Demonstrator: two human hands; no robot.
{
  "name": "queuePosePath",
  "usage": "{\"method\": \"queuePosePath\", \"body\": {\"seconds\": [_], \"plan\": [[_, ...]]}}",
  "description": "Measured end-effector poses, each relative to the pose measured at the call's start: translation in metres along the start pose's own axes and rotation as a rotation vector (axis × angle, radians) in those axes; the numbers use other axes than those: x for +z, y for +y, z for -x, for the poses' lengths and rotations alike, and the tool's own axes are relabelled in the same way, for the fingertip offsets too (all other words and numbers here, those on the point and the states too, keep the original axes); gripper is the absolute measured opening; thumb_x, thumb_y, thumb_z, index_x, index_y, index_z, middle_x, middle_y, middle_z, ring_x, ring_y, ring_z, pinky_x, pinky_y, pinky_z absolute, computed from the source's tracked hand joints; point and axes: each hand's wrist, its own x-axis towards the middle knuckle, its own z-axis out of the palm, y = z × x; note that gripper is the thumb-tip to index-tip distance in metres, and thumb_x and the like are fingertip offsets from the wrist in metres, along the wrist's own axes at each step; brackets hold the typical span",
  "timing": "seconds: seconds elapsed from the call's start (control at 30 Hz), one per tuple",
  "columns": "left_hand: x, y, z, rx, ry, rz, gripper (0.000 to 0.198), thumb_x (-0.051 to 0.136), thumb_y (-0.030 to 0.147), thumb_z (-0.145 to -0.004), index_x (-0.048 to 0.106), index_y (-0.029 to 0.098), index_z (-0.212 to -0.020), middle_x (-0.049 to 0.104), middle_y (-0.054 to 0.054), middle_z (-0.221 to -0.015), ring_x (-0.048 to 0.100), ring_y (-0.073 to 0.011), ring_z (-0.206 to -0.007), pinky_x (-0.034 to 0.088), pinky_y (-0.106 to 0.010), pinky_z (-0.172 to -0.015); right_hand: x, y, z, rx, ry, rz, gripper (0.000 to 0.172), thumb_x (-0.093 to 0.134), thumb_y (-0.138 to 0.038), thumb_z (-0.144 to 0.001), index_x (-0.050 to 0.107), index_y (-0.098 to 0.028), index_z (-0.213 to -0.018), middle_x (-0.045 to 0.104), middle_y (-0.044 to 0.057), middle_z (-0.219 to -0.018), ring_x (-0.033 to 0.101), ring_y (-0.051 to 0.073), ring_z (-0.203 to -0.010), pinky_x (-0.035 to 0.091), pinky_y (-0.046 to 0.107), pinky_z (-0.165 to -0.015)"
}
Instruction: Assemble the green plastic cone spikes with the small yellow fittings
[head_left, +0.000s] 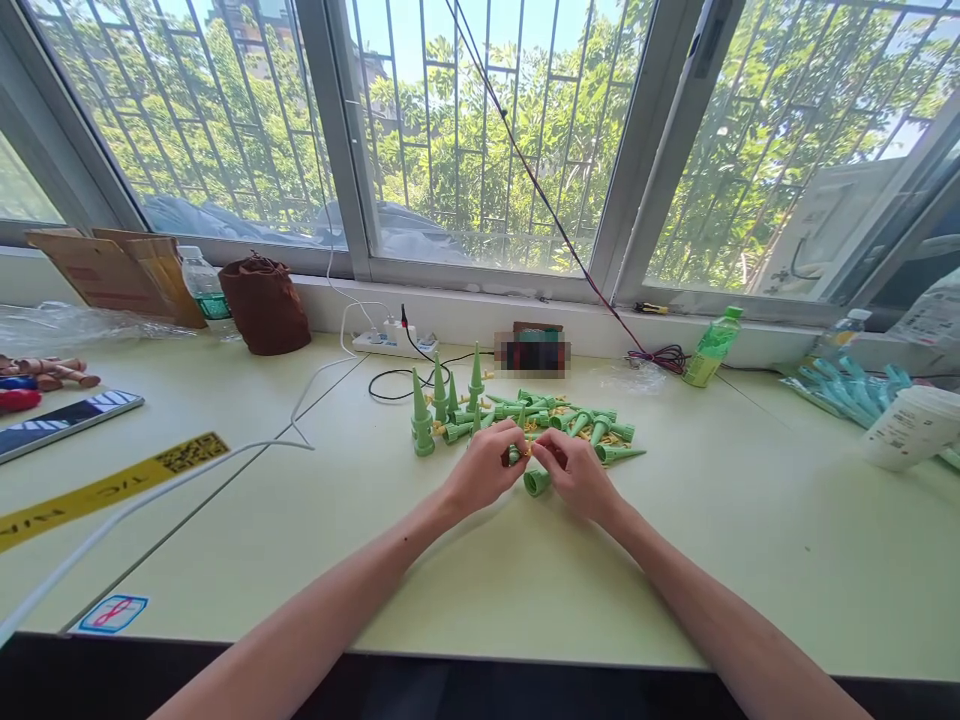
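My left hand (487, 465) is closed around a green plastic watering spike, mostly hidden by the fingers. Against it my right hand (576, 472) pinches a small yellow valve piece (528, 451), fingertips almost meeting those of the left. Just below the hands lies a green spike (535, 483) with its round open end facing me. To the left, several green spikes (423, 425) stand upright with points up, some with yellow pieces at the side. Behind and right of the hands, a loose pile of green spikes (600, 428) and yellow valves lies on the table.
The pale table (300, 560) ends at a windowed wall. A power strip (395, 343), white cable (304, 405), brown pouch (264, 305) and phone (71, 420) are around the left and back. On the right stand a green bottle (712, 348), paper cup (904, 428) and blue plastic packets (847, 388).
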Motion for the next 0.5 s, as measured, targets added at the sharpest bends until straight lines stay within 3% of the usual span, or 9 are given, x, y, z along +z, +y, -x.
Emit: {"method": "queuePosePath", "body": {"seconds": [0.17,0.5], "plan": [[-0.0013,0.0003,-0.0015,-0.002,0.027,0.019,0.013,0.057,0.012,-0.079,0.055,0.017,-0.067,0.053,0.000,-0.071,0.047,-0.0093,-0.060,0.037,-0.021,-0.051,-0.0001,-0.0008,0.0005,0.009,-0.028,-0.032,0.024,0.047,-0.040,-0.093,0.056,-0.019,-0.084,0.048,-0.003,-0.061,0.037,0.011,-0.052,0.029,0.024,-0.051],[0.0005,0.0008,-0.0004,-0.017,0.003,0.018,0.014,0.056,0.013,-0.079,0.053,0.017,-0.066,0.052,0.000,-0.072,0.047,-0.0105,-0.063,0.038,-0.021,-0.051,-0.0012,0.0013,0.0002,-0.006,-0.011,-0.007,0.027,0.047,-0.038,-0.093,0.052,-0.019,-0.074,0.045,-0.003,-0.059,0.034,0.011,-0.052,0.027,0.025,-0.051]]}}
